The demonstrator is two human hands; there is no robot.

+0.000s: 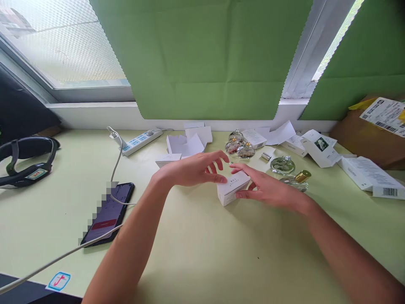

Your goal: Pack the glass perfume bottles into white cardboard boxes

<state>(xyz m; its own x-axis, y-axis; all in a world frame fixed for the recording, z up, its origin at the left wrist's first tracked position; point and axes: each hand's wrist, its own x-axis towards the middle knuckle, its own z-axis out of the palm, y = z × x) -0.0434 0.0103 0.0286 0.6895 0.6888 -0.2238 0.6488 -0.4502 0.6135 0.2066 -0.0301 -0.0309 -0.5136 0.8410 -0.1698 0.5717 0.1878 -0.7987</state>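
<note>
A small white carton with dark print on its top stands upright on the table, between my two hands. My right hand grips it from the right, thumb low on the near side and fingers along the far side. My left hand is over its left edge, fingers apart and slightly bent, with the thumb tip at the top corner. Behind my hands are several round glass bottles. Past my right wrist lie a clear oval bottle and another bottle with a gold cap.
Opened white cartons lie at the back right, near a brown cardboard box. A loose silver cap is behind my right hand. On the left are a power strip, a phone, a white cable and a black headset.
</note>
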